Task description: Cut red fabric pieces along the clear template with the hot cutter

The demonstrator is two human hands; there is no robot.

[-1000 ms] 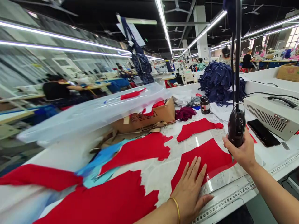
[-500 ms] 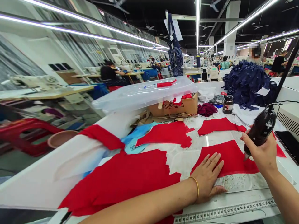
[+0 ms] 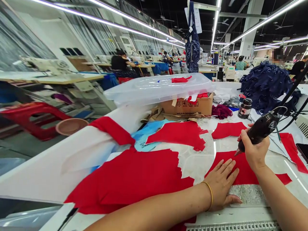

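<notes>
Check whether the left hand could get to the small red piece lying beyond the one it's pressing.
Probably yes. The left hand lies flat on the near red piece; the small red piece lies just beyond, nothing between. The right hand with the black tool crowds its right edge.

Cardboard box (image 3: 192,107), navy fabric heap (image 3: 267,85)

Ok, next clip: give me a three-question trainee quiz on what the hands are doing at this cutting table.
1. True or false: the left hand lies flat on the red fabric piece.
2. What does the right hand grip?
A. scissors
B. black handheld cutting tool
C. phone
3. Fill in: the clear plastic lid rests on top of a ____ box.

Key:
1. True.
2. B; its tip meets the fabric's upper edge.
3. Cardboard.
</notes>
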